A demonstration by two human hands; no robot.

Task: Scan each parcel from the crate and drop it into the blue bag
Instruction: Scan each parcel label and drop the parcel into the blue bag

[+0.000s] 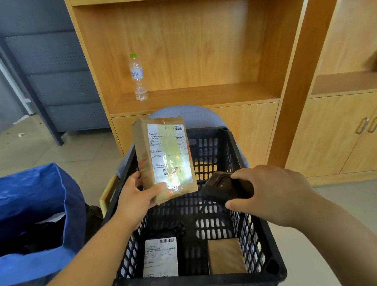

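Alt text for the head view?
Above a black crate, the left hand holds up a brown labelled parcel while the right hand holds a black scanner toward it. A white-labelled parcel and a plain brown parcel lie in the crate; an open blue bag stands at left.

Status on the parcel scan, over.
Left hand holds taped parcel over crate. Right hand grips scanner. Labelled parcel, plain brown parcel in crate. Blue bag open, unblocked.
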